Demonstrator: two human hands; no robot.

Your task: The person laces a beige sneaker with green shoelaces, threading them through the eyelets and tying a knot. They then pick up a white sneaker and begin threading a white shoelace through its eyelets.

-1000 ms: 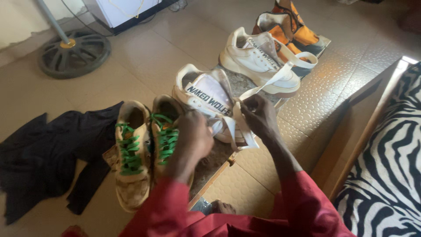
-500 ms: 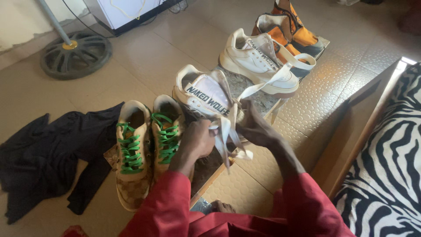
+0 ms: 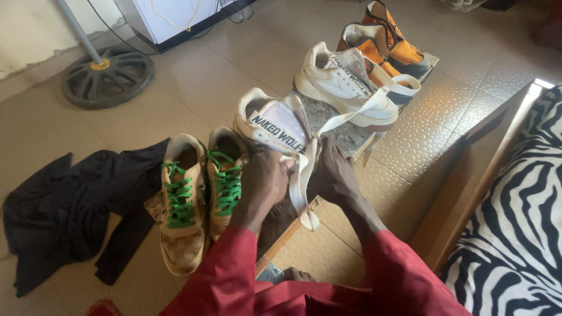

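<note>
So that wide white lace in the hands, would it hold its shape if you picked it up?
Probably not: the lace hangs limp below the left hand and right hand, so it is likely floppy. It looks flat and thin, so probably light.

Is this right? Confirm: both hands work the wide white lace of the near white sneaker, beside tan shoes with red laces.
Not quite: the head view shows the tan shoes have green laces. The left hand and right hand do work the white lace of the near white sneaker.
</note>
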